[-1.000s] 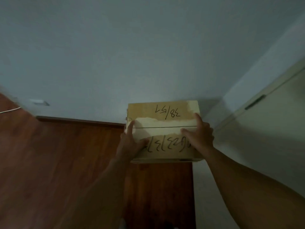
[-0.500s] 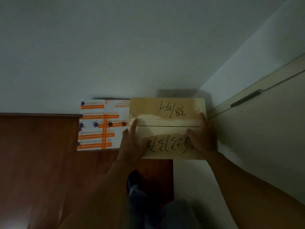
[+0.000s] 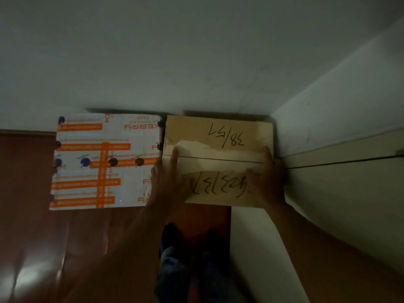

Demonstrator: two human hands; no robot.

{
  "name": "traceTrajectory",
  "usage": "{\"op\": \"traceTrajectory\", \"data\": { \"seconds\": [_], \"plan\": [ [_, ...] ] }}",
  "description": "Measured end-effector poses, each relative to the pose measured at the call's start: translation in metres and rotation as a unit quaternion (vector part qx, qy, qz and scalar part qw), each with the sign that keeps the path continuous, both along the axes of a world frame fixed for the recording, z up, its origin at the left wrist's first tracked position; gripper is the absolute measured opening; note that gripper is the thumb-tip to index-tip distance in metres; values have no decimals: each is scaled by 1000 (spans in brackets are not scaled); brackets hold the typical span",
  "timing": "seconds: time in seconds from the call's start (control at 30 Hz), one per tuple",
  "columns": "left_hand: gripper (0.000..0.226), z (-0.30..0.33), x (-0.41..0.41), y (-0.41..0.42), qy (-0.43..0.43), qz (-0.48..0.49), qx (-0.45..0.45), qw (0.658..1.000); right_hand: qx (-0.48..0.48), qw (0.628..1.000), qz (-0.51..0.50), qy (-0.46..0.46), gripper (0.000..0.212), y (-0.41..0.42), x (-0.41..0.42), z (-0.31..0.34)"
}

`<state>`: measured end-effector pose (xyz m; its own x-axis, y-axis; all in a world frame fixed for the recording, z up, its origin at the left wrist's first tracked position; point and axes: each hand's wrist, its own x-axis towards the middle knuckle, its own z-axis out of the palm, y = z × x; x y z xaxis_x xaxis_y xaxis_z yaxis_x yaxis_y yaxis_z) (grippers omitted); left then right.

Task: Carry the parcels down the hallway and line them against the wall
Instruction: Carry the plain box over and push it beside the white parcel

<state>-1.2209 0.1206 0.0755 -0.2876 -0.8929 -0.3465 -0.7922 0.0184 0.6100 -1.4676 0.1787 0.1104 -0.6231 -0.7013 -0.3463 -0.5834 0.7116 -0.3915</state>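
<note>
A brown cardboard parcel [image 3: 218, 136] with black handwriting on its taped top sits in the corner against the white wall [image 3: 175, 62]. My left hand [image 3: 168, 180] grips its left side with the forefinger lying on top. My right hand [image 3: 267, 180] holds its right side. Touching it on the left, a white parcel with orange print [image 3: 105, 160] stands on the floor against the same wall.
The dark red wooden floor [image 3: 32, 237] spreads to the left and below. A white door and frame [image 3: 341, 193] close off the right side. My legs and feet [image 3: 185, 259] stand just in front of the brown parcel.
The brown parcel has come down and forward into the corner beside the white and orange parcel. That second parcel came into view as my head tilted down.
</note>
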Motion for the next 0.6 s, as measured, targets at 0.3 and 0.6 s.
{"op": "traceTrajectory", "data": {
  "seconds": [0.3,0.6],
  "plan": [
    [89,-107,-24,15,-131,-131,13,983,52,986,143,-64,80,7,2,-94],
    [83,-110,-21,32,-168,-197,51,965,134,967,203,-80,88,32,11,-127]
  ]
}}
